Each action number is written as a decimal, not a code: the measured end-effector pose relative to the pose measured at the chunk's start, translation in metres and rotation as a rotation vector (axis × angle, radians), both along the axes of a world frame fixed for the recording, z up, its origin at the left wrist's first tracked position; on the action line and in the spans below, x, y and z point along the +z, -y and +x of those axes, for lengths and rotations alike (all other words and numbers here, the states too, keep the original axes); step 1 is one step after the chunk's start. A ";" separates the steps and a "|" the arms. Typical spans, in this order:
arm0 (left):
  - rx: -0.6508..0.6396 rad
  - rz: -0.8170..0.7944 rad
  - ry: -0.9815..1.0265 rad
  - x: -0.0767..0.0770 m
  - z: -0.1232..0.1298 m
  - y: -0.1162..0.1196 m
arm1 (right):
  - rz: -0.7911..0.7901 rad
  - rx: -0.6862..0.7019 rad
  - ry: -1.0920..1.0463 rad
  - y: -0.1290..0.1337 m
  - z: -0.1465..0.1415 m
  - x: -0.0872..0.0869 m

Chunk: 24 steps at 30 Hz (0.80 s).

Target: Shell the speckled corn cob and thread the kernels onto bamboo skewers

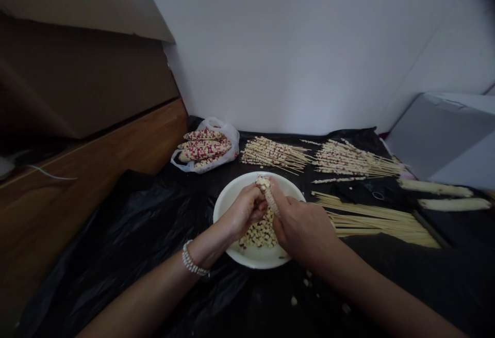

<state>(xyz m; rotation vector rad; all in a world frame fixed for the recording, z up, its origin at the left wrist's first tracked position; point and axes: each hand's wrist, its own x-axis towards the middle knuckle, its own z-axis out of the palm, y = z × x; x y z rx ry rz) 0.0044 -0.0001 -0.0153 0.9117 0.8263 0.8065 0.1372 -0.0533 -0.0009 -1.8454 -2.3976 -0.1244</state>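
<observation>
A partly stripped corn cob [271, 199] is held over a white bowl [224, 198], with kernels still on its far end. My left hand [247, 206] closes on the cob from the left, a beaded bracelet on its wrist. From the right, my right hand [299, 219] grips the same cob, fingers bent around it. Loose corn kernels [258, 236], pale with some dark red, lie in the bowl below both hands. The hands hide part of the cob.
Speckled corn cobs [204, 147] sit in a plastic bag behind the bowl. Kernel-threaded skewers [270, 153] lie beside another such pile [340, 158]. Bare sticks [371, 219] and stripped cobs [454, 204] are at right. Black plastic sheeting [127, 224] covers the surface; a cardboard box [77, 69] stands left.
</observation>
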 end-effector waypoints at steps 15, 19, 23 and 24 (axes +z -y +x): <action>-0.085 -0.102 0.140 0.000 -0.006 -0.004 | 0.049 -0.039 0.027 -0.002 0.000 -0.002; -0.076 -0.122 0.136 0.004 -0.006 -0.005 | 0.073 -0.034 0.081 -0.002 -0.002 -0.001; -0.041 -0.122 0.114 0.004 -0.004 -0.004 | 0.124 -0.023 0.107 -0.001 -0.003 -0.005; -0.032 -0.113 0.113 0.004 -0.003 -0.004 | 0.137 -0.021 0.107 -0.001 -0.003 -0.006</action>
